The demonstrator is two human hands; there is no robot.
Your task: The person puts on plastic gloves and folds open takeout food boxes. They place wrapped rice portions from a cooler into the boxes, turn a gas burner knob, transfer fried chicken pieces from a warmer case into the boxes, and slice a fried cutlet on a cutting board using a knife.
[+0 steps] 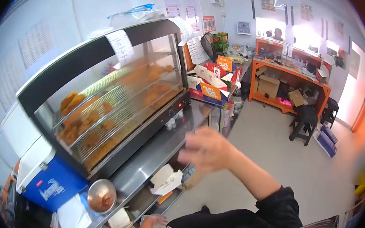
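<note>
Head view, looking forward and down; clock positions are read on the picture. The person's bare right hand hangs in front of the counter, blurred by motion; its fingers show no object between them, but whether they are spread or closed cannot be told. The left hand lies low at 7 o'clock from the right, partly covered by a translucent film; whether this is a glove or a held bag, and how the fingers stand, cannot be told.

The open, white paper carton with flared flaps lies apart from the right fingers at 8 o'clock, and between 12 and 1 o'clock from the left hand. It appears to rest on a tier below the grey stainless-steel counter, probably to leave the worktop free while staying within reach. The round silver metal bowl with reddish residue lies at 10 o'clock from the left hand, likely kept at the near edge for access.

At 10 o'clock from the right hand stands the black-framed glass display cabinet; its wire racks presumably let air pass around the golden-brown fried pieces. The red, white and orange cardboard boxes stand at 12 o'clock, grouped perhaps as packaging stock.
</note>
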